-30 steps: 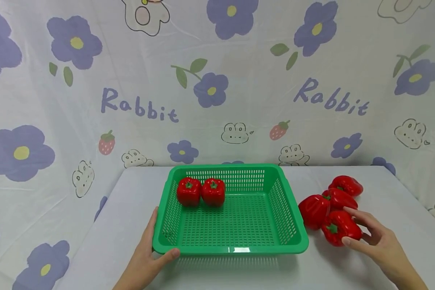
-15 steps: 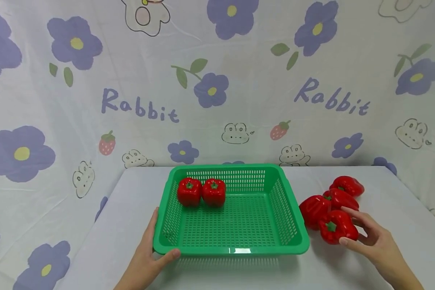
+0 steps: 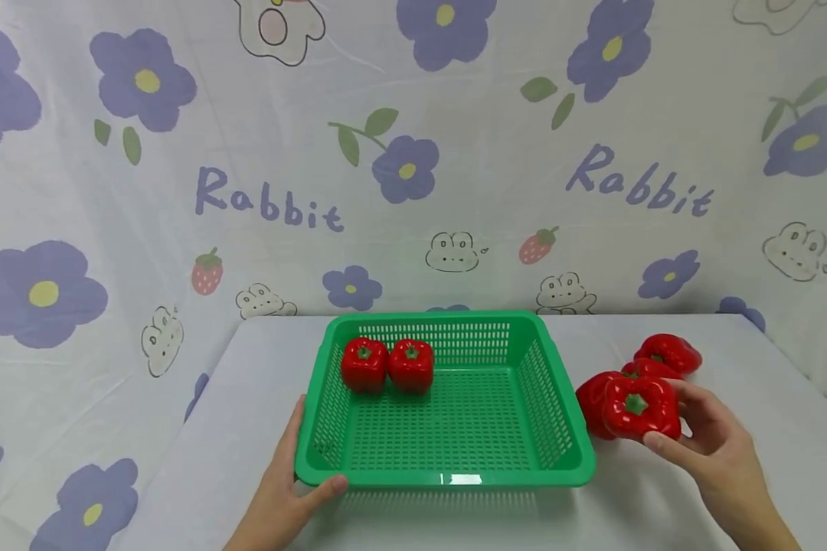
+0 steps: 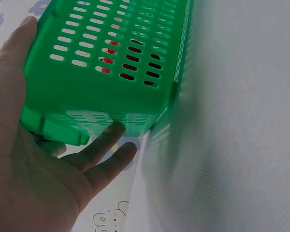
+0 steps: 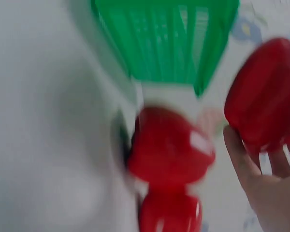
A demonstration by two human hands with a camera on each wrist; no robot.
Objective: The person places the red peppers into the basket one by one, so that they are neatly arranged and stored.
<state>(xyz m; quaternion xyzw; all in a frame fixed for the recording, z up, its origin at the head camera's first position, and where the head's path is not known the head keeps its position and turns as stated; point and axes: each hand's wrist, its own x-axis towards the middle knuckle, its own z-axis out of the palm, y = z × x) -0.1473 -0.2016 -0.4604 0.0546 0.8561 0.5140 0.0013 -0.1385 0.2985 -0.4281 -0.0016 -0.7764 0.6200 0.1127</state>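
A red bell pepper [image 3: 655,427] is gripped between the thumb and fingers of my right hand [image 3: 720,455], raised off the table with its green stem facing me. My left hand [image 3: 279,493] holds the front left corner of a green plastic basket [image 3: 524,479], the thumb at the front rim and the fingers along the left side. Inside the basket, a red bell pepper [image 3: 364,371] and another bell pepper [image 3: 411,373] stand side by side at the back left. The right wrist view is blurred, but the held pepper [image 5: 268,94] shows apart from the others.
Right of the basket, more red peppers lie on the white table [image 3: 207,451]: a near pepper [image 3: 590,405], a partly hidden pepper [image 3: 651,369] and a far pepper [image 3: 675,353]. A patterned cloth [image 3: 496,176] hangs behind the table.
My right hand has lifted the bell pepper up and slightly left, in front of the other loose peppers. The left hand stays at the basket corner. The head view has shifted slightly.
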